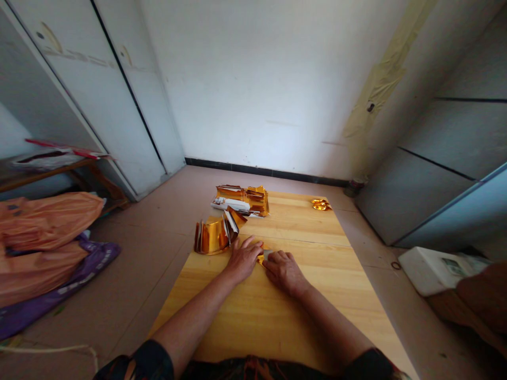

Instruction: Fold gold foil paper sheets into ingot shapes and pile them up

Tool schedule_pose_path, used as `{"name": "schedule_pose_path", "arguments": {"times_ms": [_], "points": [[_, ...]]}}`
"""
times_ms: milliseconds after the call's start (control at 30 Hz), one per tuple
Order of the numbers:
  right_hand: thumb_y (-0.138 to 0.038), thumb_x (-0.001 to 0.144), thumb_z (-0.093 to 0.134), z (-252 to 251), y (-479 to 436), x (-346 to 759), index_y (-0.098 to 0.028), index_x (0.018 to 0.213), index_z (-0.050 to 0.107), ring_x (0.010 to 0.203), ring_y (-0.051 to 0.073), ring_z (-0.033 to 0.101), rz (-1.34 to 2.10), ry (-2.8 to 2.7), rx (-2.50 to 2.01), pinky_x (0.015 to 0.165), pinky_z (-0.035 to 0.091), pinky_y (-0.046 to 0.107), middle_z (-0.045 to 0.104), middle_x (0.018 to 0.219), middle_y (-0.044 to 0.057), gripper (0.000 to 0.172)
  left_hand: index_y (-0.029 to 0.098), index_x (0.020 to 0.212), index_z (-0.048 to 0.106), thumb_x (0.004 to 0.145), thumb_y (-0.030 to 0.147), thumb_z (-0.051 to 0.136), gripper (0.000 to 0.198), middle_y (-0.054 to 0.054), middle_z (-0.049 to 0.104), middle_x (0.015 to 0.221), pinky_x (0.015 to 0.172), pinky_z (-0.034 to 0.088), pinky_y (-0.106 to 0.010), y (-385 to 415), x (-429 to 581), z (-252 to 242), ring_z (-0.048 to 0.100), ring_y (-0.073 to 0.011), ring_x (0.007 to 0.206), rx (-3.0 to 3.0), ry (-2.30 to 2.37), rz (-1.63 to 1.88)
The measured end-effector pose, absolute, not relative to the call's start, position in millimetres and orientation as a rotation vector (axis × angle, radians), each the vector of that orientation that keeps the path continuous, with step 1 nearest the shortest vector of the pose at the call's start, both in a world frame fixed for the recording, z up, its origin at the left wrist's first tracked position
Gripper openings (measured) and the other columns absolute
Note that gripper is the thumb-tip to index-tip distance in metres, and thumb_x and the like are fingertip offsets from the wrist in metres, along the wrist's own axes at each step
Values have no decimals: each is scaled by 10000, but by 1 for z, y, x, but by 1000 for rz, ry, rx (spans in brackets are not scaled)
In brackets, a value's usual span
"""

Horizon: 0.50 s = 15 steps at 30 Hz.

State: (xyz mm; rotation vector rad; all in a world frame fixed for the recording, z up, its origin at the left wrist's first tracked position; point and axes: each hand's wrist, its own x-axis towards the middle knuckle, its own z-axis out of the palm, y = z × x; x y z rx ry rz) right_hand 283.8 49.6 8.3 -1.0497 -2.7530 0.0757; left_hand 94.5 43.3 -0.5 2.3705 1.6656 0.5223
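On the wooden table (317, 327), a small piece of gold foil paper (260, 259) lies between my two hands. My left hand (242, 260) presses on its left side, fingers bent around the edge. From the right, my right hand (287, 272) grips the piece with curled fingers, and most of the paper is hidden under them. A curved stack of gold foil sheets (214, 236) stands just beyond my left hand. Farther back sits a second pile of gold and white sheets (237, 200).
A folded gold foil piece (320, 204) lies at the table's far right corner. Orange and purple bags (47, 243) are on the floor at left. A white foam box (430, 269) stands to the right, and a white wall (257, 79) rises behind.
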Motion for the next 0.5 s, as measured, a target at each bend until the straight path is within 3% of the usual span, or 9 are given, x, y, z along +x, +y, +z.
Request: {"name": "schedule_pose_path", "arguments": {"times_ms": [133,333,500], "points": [[-280,873,519,7,39,278,-251,1154,579,954,206,463,76,-2741,-1086,803,307,328,601,1021,63,289,277,1084,578,888,109,393,318,-10,572,1287,1030,214,-595,42,93,-1,345,-239,1321,2494,1591,543],[-290,868,521,10,36,277,-247,1148,578,951,211,472,81,-2748,-1095,798,315,333,603,1010,60,289,248,1061,602,891,180,467,227,-37,668,1068,915,368,-389,43,90,0,509,-199,1140,2559,1556,566],[-288,876,512,10,36,278,-248,1142,581,948,212,473,69,-2747,-1105,791,311,336,608,1010,57,278,226,1011,617,877,157,482,202,-41,661,1047,877,391,-346,45,90,1,537,-189,1077,2565,1527,571]]}}
